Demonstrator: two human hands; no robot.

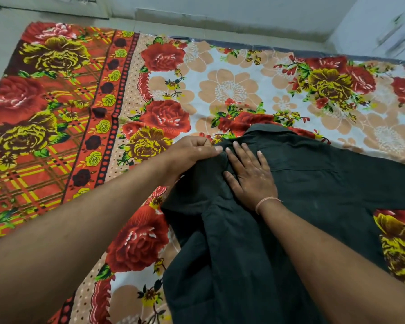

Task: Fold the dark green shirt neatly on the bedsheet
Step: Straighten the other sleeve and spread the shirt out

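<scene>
We see soft, even indoor light, faint shadows, slight overall softness, and wide-angle bending at the edges.

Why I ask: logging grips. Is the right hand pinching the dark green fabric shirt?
No, the right hand lies flat, fingers straight, on the dark green shirt; the left hand pinches it.

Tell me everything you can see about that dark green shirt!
The dark green shirt looks like plain woven cloth, with a collar at its far end. It lies spread but wrinkled on the flowery bedsheet, one part bunched on the left side. The left hand pinches its edge near the collar, and the right hand presses flat on it beside that. Its near end runs out of view.
</scene>
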